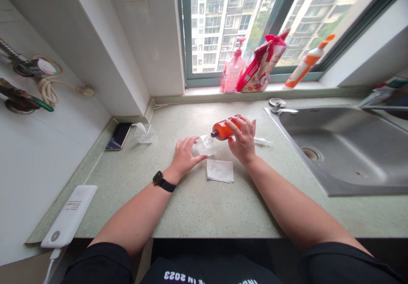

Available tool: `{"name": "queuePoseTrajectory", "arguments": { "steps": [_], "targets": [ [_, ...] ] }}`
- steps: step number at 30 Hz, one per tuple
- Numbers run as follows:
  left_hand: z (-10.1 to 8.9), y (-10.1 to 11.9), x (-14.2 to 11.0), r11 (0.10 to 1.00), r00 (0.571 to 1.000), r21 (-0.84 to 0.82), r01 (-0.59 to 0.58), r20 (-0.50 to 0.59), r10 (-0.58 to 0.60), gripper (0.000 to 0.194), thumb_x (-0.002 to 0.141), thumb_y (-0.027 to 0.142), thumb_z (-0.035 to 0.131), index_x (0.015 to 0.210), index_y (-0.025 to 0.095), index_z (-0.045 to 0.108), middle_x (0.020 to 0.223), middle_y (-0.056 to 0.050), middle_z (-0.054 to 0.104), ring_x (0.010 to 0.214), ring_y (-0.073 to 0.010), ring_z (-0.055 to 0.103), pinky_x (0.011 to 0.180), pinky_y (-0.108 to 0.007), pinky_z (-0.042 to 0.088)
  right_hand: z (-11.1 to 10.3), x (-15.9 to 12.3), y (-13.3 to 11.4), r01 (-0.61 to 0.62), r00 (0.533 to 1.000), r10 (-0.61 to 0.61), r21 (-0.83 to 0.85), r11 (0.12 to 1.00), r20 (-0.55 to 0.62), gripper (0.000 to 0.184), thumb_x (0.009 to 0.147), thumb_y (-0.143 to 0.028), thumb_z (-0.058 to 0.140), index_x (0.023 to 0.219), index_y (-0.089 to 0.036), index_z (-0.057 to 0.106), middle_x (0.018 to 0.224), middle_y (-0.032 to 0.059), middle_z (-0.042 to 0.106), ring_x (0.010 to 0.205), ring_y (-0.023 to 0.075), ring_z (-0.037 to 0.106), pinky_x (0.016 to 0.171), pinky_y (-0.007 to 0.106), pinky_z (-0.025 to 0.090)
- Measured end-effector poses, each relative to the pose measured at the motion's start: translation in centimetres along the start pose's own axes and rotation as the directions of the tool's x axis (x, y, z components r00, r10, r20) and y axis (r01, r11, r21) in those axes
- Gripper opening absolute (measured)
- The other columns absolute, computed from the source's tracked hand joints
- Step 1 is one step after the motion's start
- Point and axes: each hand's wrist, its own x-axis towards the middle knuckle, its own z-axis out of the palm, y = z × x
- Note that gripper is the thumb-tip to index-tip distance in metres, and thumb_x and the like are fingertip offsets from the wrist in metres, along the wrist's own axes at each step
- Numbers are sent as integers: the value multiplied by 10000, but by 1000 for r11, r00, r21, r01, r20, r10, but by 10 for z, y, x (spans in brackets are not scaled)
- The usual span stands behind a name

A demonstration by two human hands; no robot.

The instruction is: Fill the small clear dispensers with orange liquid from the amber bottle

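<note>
My right hand (244, 139) is wrapped round an orange-red bottle (223, 130), which is tipped on its side with its dark, narrow neck pointing left. The neck is over a small clear container (205, 145) on the counter. My left hand (187, 155) steadies that container, with the fingers behind it and the thumb in front. Its exact shape is hard to make out. Just in front lies a folded white tissue (219, 171). A white pump top (263, 141) rests on the counter beyond my right hand.
A stainless sink (350, 148) with a tap (283, 107) is at right. On the left are a clear bottle with a white top (145, 134), a phone (118, 136) and a white power bank (70, 216) with a cable. A pink pump bottle (233, 71), pouch (263, 65) and orange-white bottle (304, 69) line the windowsill.
</note>
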Motion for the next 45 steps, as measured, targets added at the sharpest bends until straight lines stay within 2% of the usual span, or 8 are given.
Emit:
{"name": "queuePoseTrajectory", "arguments": {
  "steps": [22, 30, 37, 45],
  "targets": [
    [1, 0, 0, 1000, 1000, 8, 0, -3, 0, 779, 828, 629, 888, 1453, 292, 566, 1302, -82, 729, 1247, -333, 687, 1254, -645, 356, -1, 0, 1, 14, 1000, -14, -18, 1000, 1, 855, 873, -32, 593, 1603, -449, 440, 1508, 57, 595, 1526, 364, 475, 1319, 760, 225],
    [0, -1, 0, 1000, 1000, 11, 0, 3, 0, 772, 840, 648, 869, 1463, 304, 569, 1301, -81, 729, 1245, -339, 691, 1231, -634, 389, 0, 0, 2, -2, 1000, 2, 4, 1000, 10, 887, 863, -34, 589, 1626, -459, 437, 1528, 53, 590, 1529, 364, 464, 1319, 767, 208],
    [1, 0, 0, 1000, 1000, 11, 6, -1, -6, 780, 829, 624, 890, 1457, 291, 570, 1297, -82, 730, 1247, -334, 687, 1253, -640, 361, -1, 0, 1, 10, 1000, -10, 8, 1000, -11, 831, 887, -35, 591, 1598, -449, 471, 1511, 53, 600, 1530, 350, 469, 1330, 748, 203],
    [0, 0, 0, 1000, 1000, 14, 5, 3, -5, 761, 841, 647, 868, 1457, 313, 570, 1294, -79, 728, 1243, -339, 687, 1226, -639, 393, -1, 0, 1, 10, 1000, -10, -16, 1000, 6, 867, 873, -38, 592, 1617, -454, 437, 1508, 59, 599, 1530, 365, 474, 1315, 771, 223]
  ]
}}
